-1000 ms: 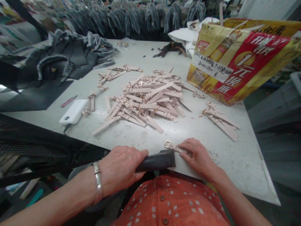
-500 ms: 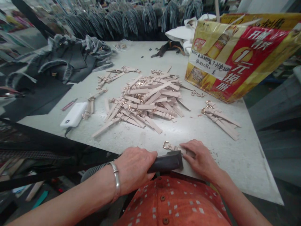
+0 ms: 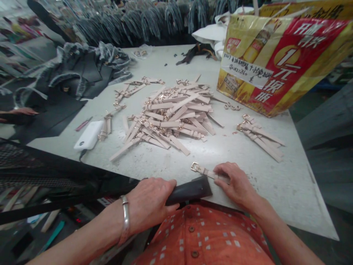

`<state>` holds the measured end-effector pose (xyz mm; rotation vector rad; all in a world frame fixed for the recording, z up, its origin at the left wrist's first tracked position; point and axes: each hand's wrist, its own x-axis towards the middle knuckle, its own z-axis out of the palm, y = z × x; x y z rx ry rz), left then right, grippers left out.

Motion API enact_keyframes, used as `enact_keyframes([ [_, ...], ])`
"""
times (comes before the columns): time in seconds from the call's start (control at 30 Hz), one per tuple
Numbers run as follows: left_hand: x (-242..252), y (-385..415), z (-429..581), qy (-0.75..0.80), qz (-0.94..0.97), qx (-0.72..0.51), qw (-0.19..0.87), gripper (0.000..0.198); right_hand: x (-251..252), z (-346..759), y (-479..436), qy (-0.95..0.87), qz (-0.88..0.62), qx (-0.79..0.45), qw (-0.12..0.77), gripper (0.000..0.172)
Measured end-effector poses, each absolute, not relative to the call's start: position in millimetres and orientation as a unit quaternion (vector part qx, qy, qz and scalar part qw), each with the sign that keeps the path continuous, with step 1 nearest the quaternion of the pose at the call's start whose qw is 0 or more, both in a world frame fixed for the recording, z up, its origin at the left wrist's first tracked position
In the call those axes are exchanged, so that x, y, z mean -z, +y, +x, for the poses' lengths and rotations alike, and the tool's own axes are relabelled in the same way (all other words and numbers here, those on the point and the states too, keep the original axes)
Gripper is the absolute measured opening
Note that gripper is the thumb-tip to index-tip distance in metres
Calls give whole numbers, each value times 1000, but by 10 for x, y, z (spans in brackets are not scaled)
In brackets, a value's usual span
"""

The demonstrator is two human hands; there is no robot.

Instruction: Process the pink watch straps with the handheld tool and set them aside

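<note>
My left hand [image 3: 150, 206] is wrapped round the handle of a dark tool [image 3: 190, 190] lying at the table's near edge. With its fingers bent, my right hand [image 3: 234, 182] presses a beige strap with a gold buckle [image 3: 201, 169] flat on the table, next to the tool's head. Beyond them, in the middle of the grey table [image 3: 275, 176], lies a big heap of beige buckle straps [image 3: 171, 117]. A smaller bunch of straps [image 3: 260, 137] rests to the right.
A yellow and red printed bag [image 3: 278, 62] stands at the back right. A white power bank [image 3: 89, 135] lies left, with dark denim pieces [image 3: 79, 73] behind it. Another person's hand [image 3: 23, 111] shows at the far left. A black rack [image 3: 41, 173] borders the near left edge.
My hands have stayed in place on the tool and strap. The view shifted a little, and another person's hand has come into sight at the far left.
</note>
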<state>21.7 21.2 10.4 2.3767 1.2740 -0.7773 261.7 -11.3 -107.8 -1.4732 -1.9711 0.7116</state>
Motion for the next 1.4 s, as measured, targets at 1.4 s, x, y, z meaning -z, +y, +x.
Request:
enact_keyframes([
  [1.4, -332, 433, 188, 437, 833, 301, 158, 23, 1066, 2670, -61, -749, -512, -305, 290, 5],
])
